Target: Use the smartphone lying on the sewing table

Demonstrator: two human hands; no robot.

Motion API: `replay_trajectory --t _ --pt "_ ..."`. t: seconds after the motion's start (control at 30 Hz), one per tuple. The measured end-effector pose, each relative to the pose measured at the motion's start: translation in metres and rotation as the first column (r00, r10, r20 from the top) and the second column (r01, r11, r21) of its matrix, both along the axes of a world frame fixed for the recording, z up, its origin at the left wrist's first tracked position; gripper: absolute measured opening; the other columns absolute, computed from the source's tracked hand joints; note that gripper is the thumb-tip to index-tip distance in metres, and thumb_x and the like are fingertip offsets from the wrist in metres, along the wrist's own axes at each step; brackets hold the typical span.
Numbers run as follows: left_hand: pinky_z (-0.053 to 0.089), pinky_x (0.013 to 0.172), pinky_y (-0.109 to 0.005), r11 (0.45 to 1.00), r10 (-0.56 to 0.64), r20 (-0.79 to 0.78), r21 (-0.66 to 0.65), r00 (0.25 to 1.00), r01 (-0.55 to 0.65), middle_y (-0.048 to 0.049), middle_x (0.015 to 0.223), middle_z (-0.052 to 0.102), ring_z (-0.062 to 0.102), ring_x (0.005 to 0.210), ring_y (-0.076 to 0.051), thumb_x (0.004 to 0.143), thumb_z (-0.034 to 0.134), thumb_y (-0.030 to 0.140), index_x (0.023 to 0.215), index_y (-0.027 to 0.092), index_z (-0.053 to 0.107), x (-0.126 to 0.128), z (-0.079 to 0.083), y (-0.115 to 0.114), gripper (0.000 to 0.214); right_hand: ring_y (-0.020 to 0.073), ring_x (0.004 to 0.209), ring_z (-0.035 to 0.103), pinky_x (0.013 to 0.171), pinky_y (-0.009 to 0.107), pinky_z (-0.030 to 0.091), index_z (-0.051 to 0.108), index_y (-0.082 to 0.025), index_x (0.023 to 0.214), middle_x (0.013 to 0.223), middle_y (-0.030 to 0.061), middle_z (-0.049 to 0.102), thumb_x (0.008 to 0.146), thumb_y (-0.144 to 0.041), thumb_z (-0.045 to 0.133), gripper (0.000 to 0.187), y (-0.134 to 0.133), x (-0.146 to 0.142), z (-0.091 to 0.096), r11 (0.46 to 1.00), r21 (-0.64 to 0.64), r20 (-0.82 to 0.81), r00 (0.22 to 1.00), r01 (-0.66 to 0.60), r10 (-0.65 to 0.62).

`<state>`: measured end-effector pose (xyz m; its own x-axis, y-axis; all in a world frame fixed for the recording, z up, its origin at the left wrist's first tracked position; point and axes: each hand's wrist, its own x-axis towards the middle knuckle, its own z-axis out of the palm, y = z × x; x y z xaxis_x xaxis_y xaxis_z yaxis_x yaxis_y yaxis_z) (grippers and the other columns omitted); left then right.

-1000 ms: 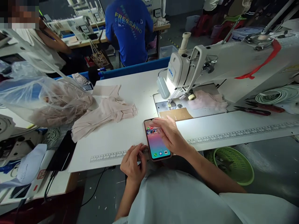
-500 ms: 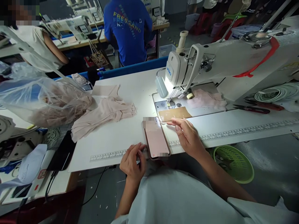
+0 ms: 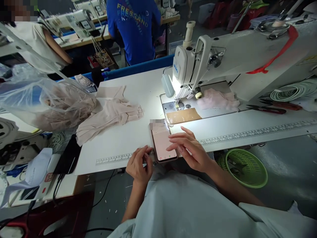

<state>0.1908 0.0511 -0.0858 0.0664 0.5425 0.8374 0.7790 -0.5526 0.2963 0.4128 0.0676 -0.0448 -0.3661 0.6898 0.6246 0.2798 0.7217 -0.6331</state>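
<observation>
A phone (image 3: 162,140) with a lit pinkish screen lies flat at the front edge of the white sewing table (image 3: 146,77). Over the right side of its screen hovers my right hand (image 3: 192,150), holding nothing, its fingers stretched and apart. Whether a fingertip touches the glass I cannot tell. My left hand (image 3: 140,164) rests at the table edge just left of the phone, fingers loosely bent, with a gap between thumb and forefinger and no object seen in it. Behind the phone, a tan strip (image 3: 183,115) lies before the lit needle area of the sewing machine (image 3: 182,64).
Pale pink fabric pieces (image 3: 111,114) lie left, beside a clear plastic bag (image 3: 47,102) of fabric. Pink cloth (image 3: 218,99) sits under the machine arm; thread snips (image 3: 267,109) lie farther right. A green basket (image 3: 257,168) stands below the table. Two people sit beyond.
My right hand has moved left and nearer me, from beside the phone to over its screen. My left hand stays by the phone. The whole view has shifted slightly.
</observation>
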Motion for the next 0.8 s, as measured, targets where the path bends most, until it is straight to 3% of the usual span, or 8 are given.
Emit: replay_trajectory --t 0.23,0.4,0.8 --pt "0.059 0.083 -0.031 1.0 -0.005 0.001 0.008 1.0 0.005 -0.0049 0.086 0.076 0.072 0.083 -0.017 0.088 0.054 0.0 0.12 0.015 0.061 0.0 -0.001 0.0 0.036 0.0197 0.127 0.053 0.122 0.049 0.018 0.046 -0.024 0.134 0.106 0.0008 0.072 0.102 -0.014 0.037 0.034 -0.009 -0.008 0.007 0.987 0.005 0.098 0.983 -0.159 0.158" --pt "0.059 0.083 -0.033 1.0 0.003 -0.006 -0.006 1.0 -0.003 -0.0047 0.087 0.077 0.072 0.083 -0.017 0.089 0.053 0.002 0.12 0.015 0.06 0.0 -0.001 0.0 0.034 0.0193 0.128 0.052 0.123 0.048 0.014 0.048 -0.023 0.131 0.107 0.0009 0.071 0.102 -0.014 0.039 0.032 -0.01 -0.015 0.002 0.98 0.008 0.147 0.969 -0.2 0.197" --pt "0.058 0.087 -0.032 0.999 -0.031 0.016 0.005 0.999 0.031 -0.0068 0.087 0.076 0.071 0.085 -0.017 0.085 0.055 -0.004 0.119 0.013 0.061 0.001 0.0 0.0 0.039 0.0216 0.121 0.057 0.117 0.051 0.024 0.046 -0.025 0.135 0.104 0.0008 0.073 0.104 -0.016 0.038 0.033 -0.007 0.005 0.006 0.998 0.035 -0.002 0.999 -0.053 0.053"
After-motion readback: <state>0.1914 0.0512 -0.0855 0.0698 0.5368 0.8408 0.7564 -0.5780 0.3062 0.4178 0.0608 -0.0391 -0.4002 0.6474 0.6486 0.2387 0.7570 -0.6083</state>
